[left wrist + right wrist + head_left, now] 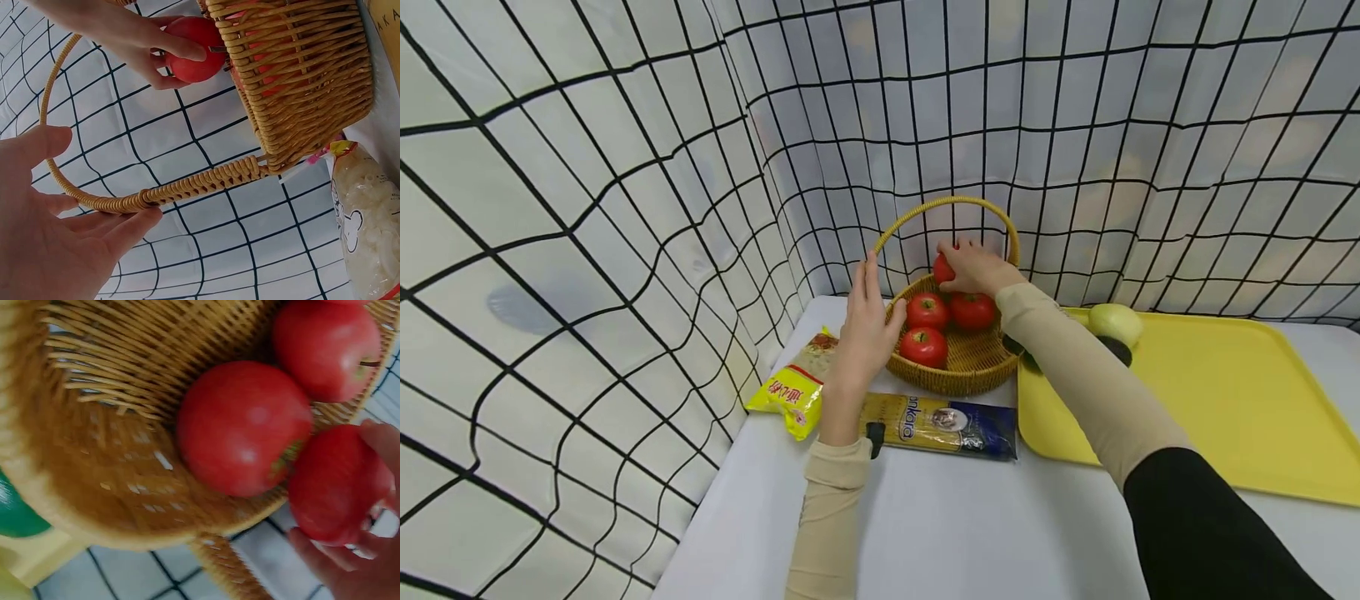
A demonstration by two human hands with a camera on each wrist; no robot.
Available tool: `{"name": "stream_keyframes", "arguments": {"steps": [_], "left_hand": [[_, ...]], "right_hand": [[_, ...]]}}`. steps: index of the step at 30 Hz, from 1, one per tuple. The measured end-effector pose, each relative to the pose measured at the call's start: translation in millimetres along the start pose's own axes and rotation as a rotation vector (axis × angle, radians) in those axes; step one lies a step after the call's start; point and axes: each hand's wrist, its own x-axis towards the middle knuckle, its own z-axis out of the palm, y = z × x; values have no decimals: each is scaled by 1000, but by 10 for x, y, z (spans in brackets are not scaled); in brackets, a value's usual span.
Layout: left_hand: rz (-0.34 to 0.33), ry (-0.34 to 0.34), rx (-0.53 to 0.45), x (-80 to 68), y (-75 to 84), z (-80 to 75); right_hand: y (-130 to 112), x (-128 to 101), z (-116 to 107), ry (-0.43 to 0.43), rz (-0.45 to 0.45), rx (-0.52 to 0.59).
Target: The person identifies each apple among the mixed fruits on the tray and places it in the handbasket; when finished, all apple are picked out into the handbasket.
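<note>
Right hand [979, 268]: fingers curled round a tomato [943, 268], held above the far rim of the basket [970, 367].
Left hand [867, 327]: fingers straight, beside the basket handle [925, 208], fingertips touching it in the left wrist view.
Basket: on the counter [970, 517], three tomatoes [927, 310] inside.
Nearby: pasta packet [943, 425], yellow bag [796, 387], yellow tray [1240, 400].

— What's hidden on the yellow tray [1225, 400]?
— A dark thing [1120, 350] under the pale vegetable [1116, 322], partly behind the sleeve [1075, 367].
— And the held tomato [943, 268]?
— Mostly covered by the right hand [977, 268].
</note>
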Motion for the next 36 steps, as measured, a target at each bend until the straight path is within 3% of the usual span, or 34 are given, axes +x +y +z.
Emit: {"name": "stream_keyframes", "arguments": {"steps": [8,13,25,36], "left_hand": [[3,16,2,-9,7,47],[-1,0,1,-20,7,31],[-8,-10,2,-40,37,35],[-5,5,10,-29,14,31]], "right_hand": [[-11,-97,-24,-235,104,15],[75,-135,84,-300,144,10],[124,-124,127,-357,151,19],[142,-227,184,-296,142,49]]}}
